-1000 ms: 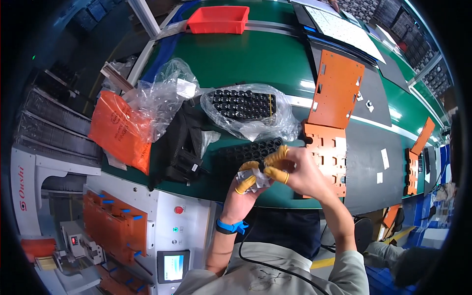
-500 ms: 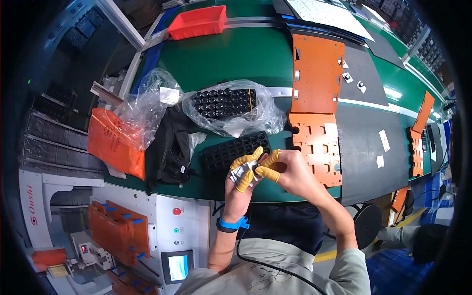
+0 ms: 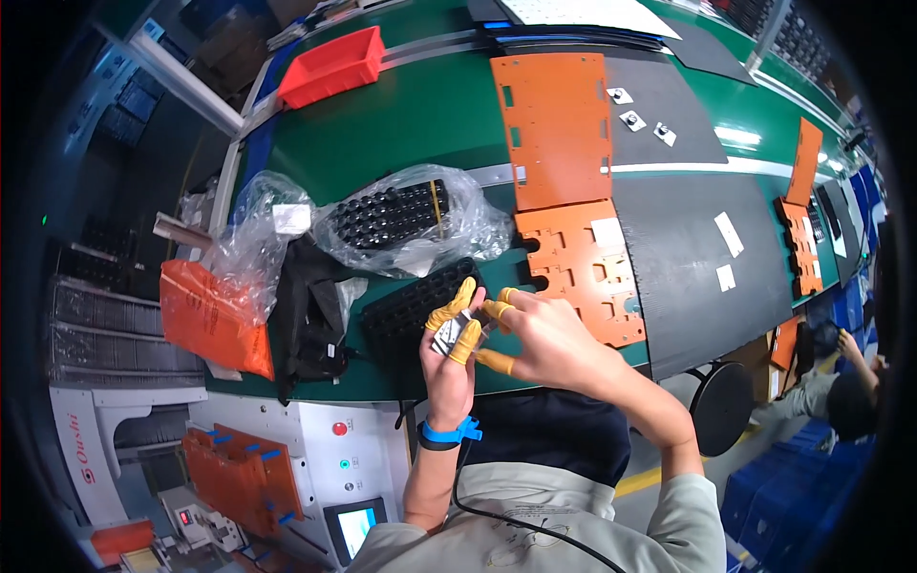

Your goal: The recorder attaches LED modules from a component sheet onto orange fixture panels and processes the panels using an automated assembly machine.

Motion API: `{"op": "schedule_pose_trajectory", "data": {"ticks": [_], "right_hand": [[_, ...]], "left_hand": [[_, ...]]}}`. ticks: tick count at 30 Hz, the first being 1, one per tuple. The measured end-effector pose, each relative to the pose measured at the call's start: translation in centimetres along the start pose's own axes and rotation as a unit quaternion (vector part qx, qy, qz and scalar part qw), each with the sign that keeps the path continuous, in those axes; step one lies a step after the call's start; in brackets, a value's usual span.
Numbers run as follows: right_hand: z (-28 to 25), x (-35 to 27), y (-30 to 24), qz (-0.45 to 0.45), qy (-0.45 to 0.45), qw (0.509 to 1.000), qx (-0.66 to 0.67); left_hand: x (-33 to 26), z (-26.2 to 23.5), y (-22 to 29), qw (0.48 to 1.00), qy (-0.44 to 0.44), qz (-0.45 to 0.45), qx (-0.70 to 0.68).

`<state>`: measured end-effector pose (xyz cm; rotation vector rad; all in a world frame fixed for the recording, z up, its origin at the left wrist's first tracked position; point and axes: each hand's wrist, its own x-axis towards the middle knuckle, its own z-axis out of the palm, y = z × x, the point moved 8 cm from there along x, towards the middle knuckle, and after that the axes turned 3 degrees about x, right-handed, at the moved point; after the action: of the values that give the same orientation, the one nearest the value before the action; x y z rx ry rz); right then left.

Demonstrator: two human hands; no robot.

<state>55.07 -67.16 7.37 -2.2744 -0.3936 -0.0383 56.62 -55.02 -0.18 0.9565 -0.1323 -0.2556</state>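
Note:
My left hand point(image 3: 449, 358), in yellow finger cots and with a blue strap at the wrist, pinches a small stack of flat white-and-silver pieces point(image 3: 446, 333). Their exact kind is too small to make out. Just right of them, my right hand point(image 3: 544, 339) has its thumb and fingers apart, also in yellow finger cots; I see nothing held in it. Partly behind my left hand lies a black tray with round pockets point(image 3: 401, 310). Beyond it, a second black tray point(image 3: 394, 215), filled with round dark parts, rests in clear plastic wrap point(image 3: 487, 229).
Right of my hands lies an orange fixture plate point(image 3: 564, 277), its orange lid point(image 3: 554, 129) folded back. A dark mat point(image 3: 697, 286) carries white slips; small white pieces with black parts point(image 3: 632, 121) lie farther back. A red bin point(image 3: 330, 69) and orange bag point(image 3: 215, 320) are leftward.
My right thumb and fingers have spread and drawn slightly away from the pieces in my left hand. The whole view has turned a little, shifting the bench leftward.

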Motion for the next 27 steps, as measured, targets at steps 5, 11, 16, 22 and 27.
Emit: {"op": "schedule_pose_trajectory", "data": {"ticks": [5, 11, 16, 22, 27], "right_hand": [[-0.9, -1.4, 1.8, 0.002, 0.138, 0.98, -0.145], [-6.0, -5.8, 8.7, 0.151, 0.306, 0.935, -0.1], [-10.0, -12.1, 18.7, 0.343, 0.348, 0.872, -0.039], [-7.8, -13.0, 22.5, 0.381, 0.273, 0.875, 0.119], [-7.8, -11.9, 21.9, 0.447, 0.184, 0.857, 0.177]], "left_hand": [[0.2, 0.8, -2.8, 0.996, 0.038, -0.067, 0.05], [-0.3, 1.8, -3.6, 0.994, 0.004, -0.096, 0.056], [-0.4, 1.4, -3.6, 0.994, 0.009, -0.1, 0.034], [-0.8, 1.3, -3.3, 0.994, 0.013, -0.109, 0.026], [-0.5, 1.6, -3.4, 0.994, 0.004, -0.107, 0.03]]}}
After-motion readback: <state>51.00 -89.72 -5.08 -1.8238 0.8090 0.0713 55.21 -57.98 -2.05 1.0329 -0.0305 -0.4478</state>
